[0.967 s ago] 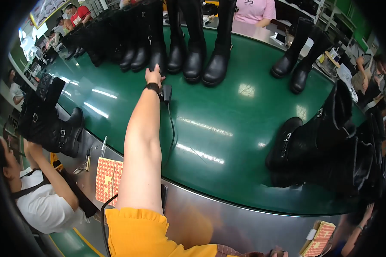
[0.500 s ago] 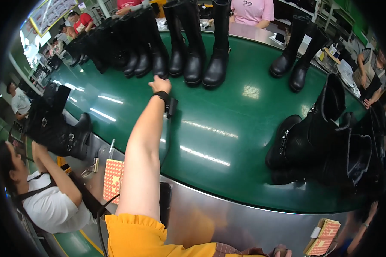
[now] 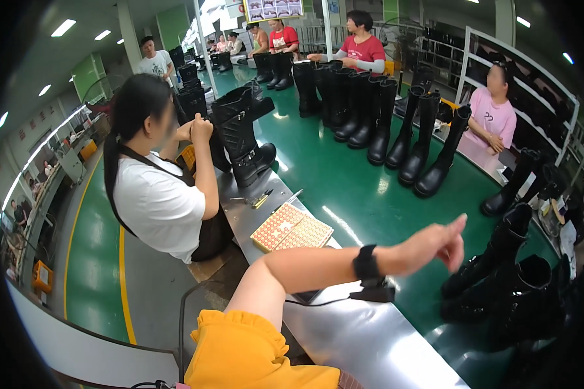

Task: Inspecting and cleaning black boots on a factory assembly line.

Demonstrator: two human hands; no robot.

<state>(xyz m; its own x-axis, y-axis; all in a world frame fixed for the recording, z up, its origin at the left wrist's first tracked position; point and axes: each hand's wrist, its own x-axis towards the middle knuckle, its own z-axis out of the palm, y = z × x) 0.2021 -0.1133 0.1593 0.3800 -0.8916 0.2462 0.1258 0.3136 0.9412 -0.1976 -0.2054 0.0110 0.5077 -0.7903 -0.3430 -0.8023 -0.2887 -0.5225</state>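
My left hand (image 3: 428, 249), its wrist wrapped in a black band (image 3: 367, 264), is stretched out above the green tabletop (image 3: 344, 188). It holds nothing; its fingers are partly bent and apart. Closest to its fingertips, at the right, stand black buckled boots (image 3: 493, 256). Farther off is a row of tall black boots (image 3: 377, 123), upright with toes toward my side. A boot (image 3: 441, 159) stands at the near end of that row. My right hand is out of the picture.
At my left a person in a white shirt (image 3: 165, 201) works beside a black buckled boot (image 3: 243, 139). A patterned box (image 3: 291, 228) and small tools (image 3: 261, 199) rest on the metal edge. Across the table sits a person in pink (image 3: 493, 117). A dark cable (image 3: 183, 318) runs below my arm.
My left hand has come away from the toe of a boot in the row and swung rightward, toward the buckled boots. The view has turned left and up. My right hand has left the picture.
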